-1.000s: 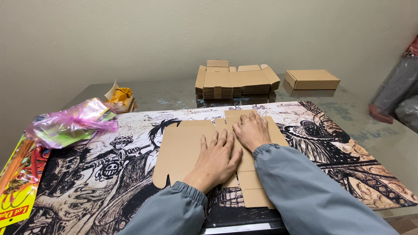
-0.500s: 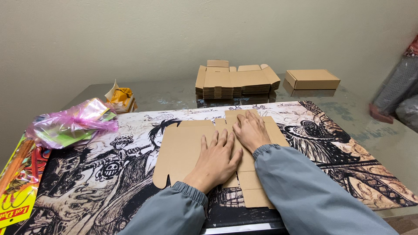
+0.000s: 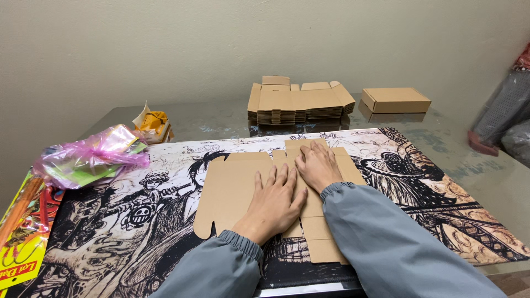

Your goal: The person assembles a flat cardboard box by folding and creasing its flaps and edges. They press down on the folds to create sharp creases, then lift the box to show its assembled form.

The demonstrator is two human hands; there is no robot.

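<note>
**Pressing a flat carton blank, no visible change**

Pressing down with both palms, the person is holding a flat brown cardboard blank (image 3: 243, 193) on the printed black-and-white mat (image 3: 110, 232). Nothing is shifting across the last second: hands, blank and everything around it are sitting in the same spots as in the two earlier views. So the work reads as paused in a hold or a flattening press, not advancing; no flap is lifted, no crease is standing up yet.

The left hand (image 3: 274, 203) is lying flat on the middle of the blank, fingers stretched and slightly spread, gripping nothing. The right hand (image 3: 316, 164) is resting just beyond it, on the far edge of the blank, fingers extended and close together, also only pressing, not clamped on anything. The two hands are nearly touching; both grey sleeves are crossing the near edge of the blank.

Beyond the blank, on the glass table (image 3: 475, 165), a stack of flat blanks (image 3: 298, 102) is waiting, and to the right of that stack a finished closed box (image 3: 395, 100) is sitting. Left of the blank, a pink plastic bag (image 3: 91, 157) with green contents is lying on the mat edge, and a small yellow packet (image 3: 153, 122) is lying beyond the bag.
</note>
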